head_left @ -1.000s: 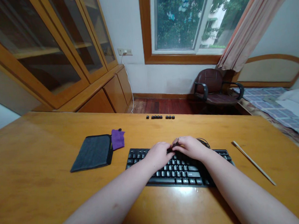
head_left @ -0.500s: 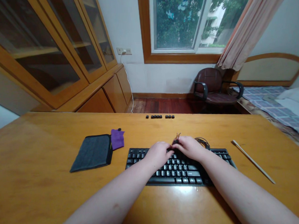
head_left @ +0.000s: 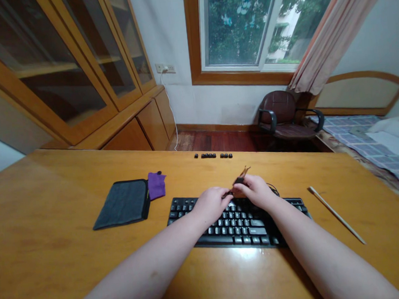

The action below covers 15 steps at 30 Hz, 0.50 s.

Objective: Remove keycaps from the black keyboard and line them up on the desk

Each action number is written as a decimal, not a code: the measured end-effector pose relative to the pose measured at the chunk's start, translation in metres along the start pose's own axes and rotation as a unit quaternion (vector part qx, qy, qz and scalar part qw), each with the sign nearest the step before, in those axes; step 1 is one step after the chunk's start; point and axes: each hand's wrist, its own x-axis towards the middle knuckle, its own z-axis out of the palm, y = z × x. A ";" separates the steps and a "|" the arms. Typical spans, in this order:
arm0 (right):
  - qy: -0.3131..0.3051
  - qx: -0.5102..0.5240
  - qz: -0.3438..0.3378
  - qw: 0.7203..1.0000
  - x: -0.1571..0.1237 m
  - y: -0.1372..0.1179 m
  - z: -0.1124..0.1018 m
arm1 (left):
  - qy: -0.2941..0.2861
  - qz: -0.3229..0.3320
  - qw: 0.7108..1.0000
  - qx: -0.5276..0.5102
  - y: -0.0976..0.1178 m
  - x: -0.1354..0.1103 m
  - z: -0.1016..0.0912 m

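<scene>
A black keyboard (head_left: 226, 232) lies across the desk in front of me, with both hands over its back rows. In my right hand (head_left: 257, 192), the fingers pinch a small keycap puller (head_left: 244, 173), a dark piece with copper-coloured prongs pointing up and away. My left hand (head_left: 210, 205) is closed at the fingertips on a small dark piece, apparently a keycap (head_left: 227, 194), mostly hidden. The fingertips of the two hands nearly meet. Beyond the keyboard, several loose black keycaps (head_left: 208, 155) stand in a row along the desk's far edge.
To the left lie a dark grey pouch (head_left: 123, 202) and a purple cloth (head_left: 157, 185). A thin pale stick (head_left: 337, 215) rests on the right of the desk (head_left: 56, 250). Coiled cable (head_left: 273, 189) sits behind the keyboard. An office chair (head_left: 281, 114) stands past the far edge.
My right hand has risen slightly and shifted right, away from the keys, with the keycap puller now tilted right. The left hand has barely moved.
</scene>
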 end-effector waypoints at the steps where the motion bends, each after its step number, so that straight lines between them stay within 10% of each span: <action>1: 0.012 0.013 0.005 1.000 0.000 0.000 0.000 | 0.014 -0.006 1.000 -0.013 0.000 0.000 0.000; 15: 0.084 0.168 0.028 0.982 -0.001 0.003 0.014 | 0.121 -0.010 0.986 -0.117 -0.002 -0.001 0.000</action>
